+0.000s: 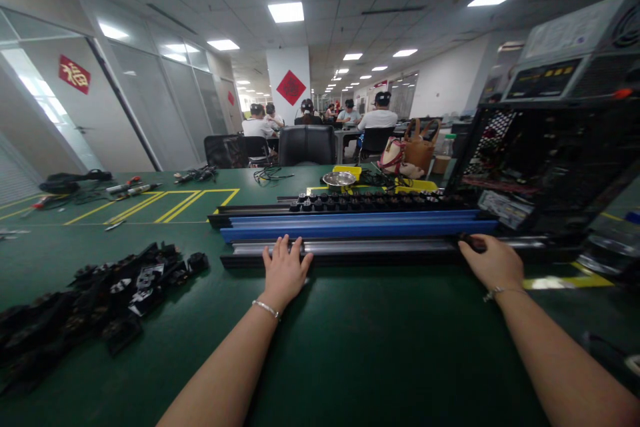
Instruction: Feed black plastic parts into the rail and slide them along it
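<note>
My left hand (286, 270) lies with its fingers spread over the near black rail (380, 257), fingertips at the silvery strip (380, 247) that runs along it. Farther right, my right hand (493, 261) has thumb and fingers closed around a small black part (473, 242) at the same rail. Its exact kind is too dark to make out. Just behind lies a long blue rail (360, 223), parallel to the near one. Beyond it a row of small black pieces (360, 203) sits along another black rail (255, 211).
A heap of black parts (120, 293) spreads over the green table (350, 347) at left. An opened computer case (520, 153) stands at right. Behind the rails are a metal bowl (340, 179), yellow trays (415, 185) and cables (270, 175). Several people sit farther back.
</note>
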Available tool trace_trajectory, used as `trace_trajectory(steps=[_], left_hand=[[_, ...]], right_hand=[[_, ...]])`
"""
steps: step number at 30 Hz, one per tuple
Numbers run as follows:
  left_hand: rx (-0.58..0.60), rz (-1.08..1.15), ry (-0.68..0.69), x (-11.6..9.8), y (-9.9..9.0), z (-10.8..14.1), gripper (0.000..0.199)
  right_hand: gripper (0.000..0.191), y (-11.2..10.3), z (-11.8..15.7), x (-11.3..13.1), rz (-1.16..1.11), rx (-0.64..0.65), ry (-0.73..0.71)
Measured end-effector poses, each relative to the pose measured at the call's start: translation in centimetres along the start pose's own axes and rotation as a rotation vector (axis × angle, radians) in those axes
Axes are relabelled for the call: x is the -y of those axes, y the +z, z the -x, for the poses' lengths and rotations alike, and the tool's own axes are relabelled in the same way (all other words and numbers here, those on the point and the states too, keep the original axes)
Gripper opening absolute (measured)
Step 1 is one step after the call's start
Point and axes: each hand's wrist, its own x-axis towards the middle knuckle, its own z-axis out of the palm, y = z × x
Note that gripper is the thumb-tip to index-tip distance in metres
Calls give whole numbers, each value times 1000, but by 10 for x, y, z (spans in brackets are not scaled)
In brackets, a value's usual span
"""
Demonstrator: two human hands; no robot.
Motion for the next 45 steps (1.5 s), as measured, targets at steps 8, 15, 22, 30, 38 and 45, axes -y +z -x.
trace_trajectory(steps=[8,15,22,30,38,45], left_hand=[[2,10,-4,0,0,-1,55],[10,11,-6,-1,-1,0,56],[-18,6,1,0,1,0,55],[-2,10,0,0,0,0,56],[-2,17,-1,1,1,0,56],[-4,13,3,1,1,0,55]], right_hand=[[42,-2,2,5,-7,13,-36],[38,0,3,4,-53,-12,-105],[38,0,3,4,-105,12,-118],[38,-2,6,8,-141,-3,-200],[38,2,7,5,-139,-8,-195],[36,6,6,1,-169,2,-165]])
